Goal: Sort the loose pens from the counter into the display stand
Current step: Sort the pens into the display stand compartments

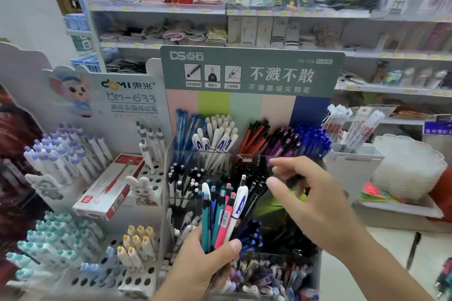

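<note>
A bundle of loose pens (221,212) stands upright in the left hand (208,261), whose curled fingers and thumb grip the lower barrels; teal, pink, blue and white caps fan out above the thumb. Just beyond their tips is the tiered display stand (244,154). The right hand (308,200) hovers before its black-pen compartment, fingers loosely spread, holding nothing visible.

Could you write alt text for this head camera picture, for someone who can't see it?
A person's left hand grips a bunch of mixed pens upright before a tiered pen display stand in a shop. The right hand reaches over the stand's black pens, fingers spread. Shelves of goods fill the background.
</note>
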